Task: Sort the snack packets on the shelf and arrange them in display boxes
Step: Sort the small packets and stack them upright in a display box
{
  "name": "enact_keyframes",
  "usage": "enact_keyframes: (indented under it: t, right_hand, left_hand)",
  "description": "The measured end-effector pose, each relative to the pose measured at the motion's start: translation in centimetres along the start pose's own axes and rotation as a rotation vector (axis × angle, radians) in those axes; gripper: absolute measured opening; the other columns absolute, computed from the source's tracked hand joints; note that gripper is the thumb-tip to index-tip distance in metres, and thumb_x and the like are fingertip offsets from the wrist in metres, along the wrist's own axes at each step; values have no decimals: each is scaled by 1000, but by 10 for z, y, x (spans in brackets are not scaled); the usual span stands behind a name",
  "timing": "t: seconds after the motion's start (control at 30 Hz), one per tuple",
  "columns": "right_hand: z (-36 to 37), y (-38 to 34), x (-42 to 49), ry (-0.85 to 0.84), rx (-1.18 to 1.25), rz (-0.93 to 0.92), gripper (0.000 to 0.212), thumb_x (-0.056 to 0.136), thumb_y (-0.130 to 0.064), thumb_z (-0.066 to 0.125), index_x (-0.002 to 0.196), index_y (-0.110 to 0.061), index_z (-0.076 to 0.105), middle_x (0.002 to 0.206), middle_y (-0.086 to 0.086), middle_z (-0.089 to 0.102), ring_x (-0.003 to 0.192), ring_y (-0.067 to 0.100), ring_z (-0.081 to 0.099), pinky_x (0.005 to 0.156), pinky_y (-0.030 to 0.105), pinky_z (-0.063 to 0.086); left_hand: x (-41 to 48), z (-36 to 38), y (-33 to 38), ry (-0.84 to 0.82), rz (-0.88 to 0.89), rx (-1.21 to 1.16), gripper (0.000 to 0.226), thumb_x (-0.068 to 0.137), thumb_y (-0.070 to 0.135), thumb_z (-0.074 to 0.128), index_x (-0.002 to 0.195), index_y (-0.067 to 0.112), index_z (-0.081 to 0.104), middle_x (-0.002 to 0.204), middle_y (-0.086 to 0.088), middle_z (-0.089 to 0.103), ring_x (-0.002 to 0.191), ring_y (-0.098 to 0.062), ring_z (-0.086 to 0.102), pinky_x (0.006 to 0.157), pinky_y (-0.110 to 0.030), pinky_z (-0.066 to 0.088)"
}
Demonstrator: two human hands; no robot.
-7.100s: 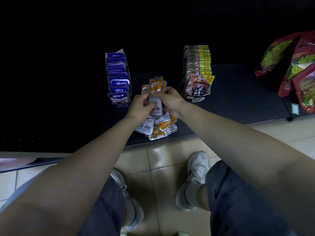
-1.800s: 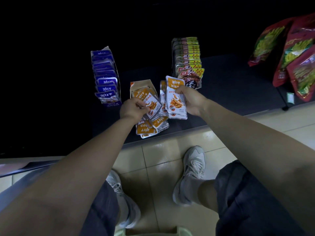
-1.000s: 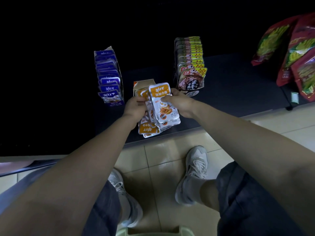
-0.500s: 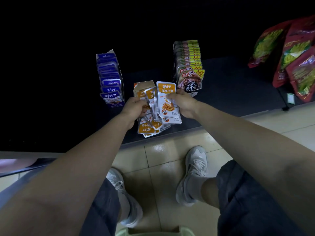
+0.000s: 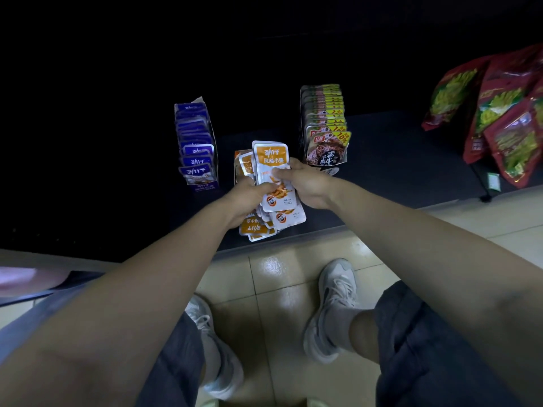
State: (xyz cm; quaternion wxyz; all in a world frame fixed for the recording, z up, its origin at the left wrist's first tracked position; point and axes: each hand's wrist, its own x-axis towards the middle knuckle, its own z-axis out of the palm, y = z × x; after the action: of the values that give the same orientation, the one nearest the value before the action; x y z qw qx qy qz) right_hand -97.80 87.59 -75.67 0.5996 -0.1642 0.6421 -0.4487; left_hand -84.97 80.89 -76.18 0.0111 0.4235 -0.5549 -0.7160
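Observation:
Both hands meet over a stack of orange-and-white snack packets [image 5: 271, 167] held upright above the dark shelf [image 5: 396, 160]. My right hand [image 5: 305, 186] grips the stack from the right, thumb across the front packet. My left hand [image 5: 246, 198] holds it from the left and below. More orange packets [image 5: 266, 226] lie loose on the shelf under my hands. An orange display box [image 5: 239, 160] shows just behind the stack, mostly hidden.
A blue display box [image 5: 196, 148] full of blue packets stands to the left. A box of brown-and-yellow packets [image 5: 324, 127] stands to the right. Large red snack bags [image 5: 499, 118] hang at far right. The shelf's front edge [image 5: 293, 239] meets a tiled floor by my shoes.
My hands came together: the packets my right hand held apart are now gathered with those in my left hand into one upright stack.

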Motion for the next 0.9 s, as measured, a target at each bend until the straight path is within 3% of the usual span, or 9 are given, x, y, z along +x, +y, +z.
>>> enact_keyframes:
  t: [0.1,0.17,0.3,0.4,0.47,0.53,0.63,0.73,0.9]
  right_hand:
    - [0,-1,0,-35,-33,27,37,93,-19,58,127,-5,53,122,11,63,111,26,61,99,39,49]
    - [-1,-1,-2,-56,-97,22,15,96,-11,53,107,-8,62,104,5,67,93,17,64,81,25,52]
    - [-5,5,-4,-29,-142,-18,11,94,-6,58,89,-14,64,91,0,68,80,11,65,61,16,49]
    - [-6,4,-2,-19,-179,-80,17,89,-3,63,103,-13,60,97,0,69,86,13,66,73,23,51]
    - [-4,-5,-1,21,-216,-151,34,88,0,65,117,-13,53,101,1,67,93,14,64,83,27,52]
    - [-4,-15,1,67,-232,-238,44,88,1,64,127,-9,45,106,1,64,96,11,62,83,21,52]
    - [-1,-28,4,105,-267,-360,47,90,1,62,131,-8,41,100,-5,60,87,0,58,67,11,48]
    - [1,-30,9,111,-291,-438,46,91,-2,62,131,-11,41,104,-6,59,99,5,56,86,19,50]
    - [1,-22,21,117,-296,-493,44,90,-2,63,128,-14,43,113,4,58,113,17,55,98,28,48]
  left_hand:
    - [-1,0,0,45,22,58,27,97,7,52,123,11,50,104,-2,64,89,-17,63,76,-27,52]
    - [0,-1,-1,36,39,103,36,96,4,51,132,8,46,105,0,63,87,-12,63,73,-22,52]
    - [1,-5,-3,37,31,131,44,95,5,52,137,8,38,106,0,63,84,-7,63,69,-20,53]
    - [3,-9,-3,79,75,164,58,92,5,60,139,15,27,115,-2,61,95,-13,62,77,-27,54]
    - [8,-17,2,180,144,233,65,82,14,72,134,25,35,123,-5,59,108,-22,61,87,-43,55]
    - [15,-28,8,294,219,342,60,68,31,77,119,37,46,121,-6,57,112,-29,58,82,-52,56]
    - [18,-35,21,368,336,349,59,71,27,79,123,33,52,123,-10,54,111,-27,57,80,-48,57]
    - [22,-37,25,427,419,377,58,79,17,76,132,19,52,124,-11,49,111,-22,54,82,-36,54]
    - [29,-39,15,434,451,380,59,77,23,79,129,21,54,121,-12,53,107,-22,60,83,-40,57]
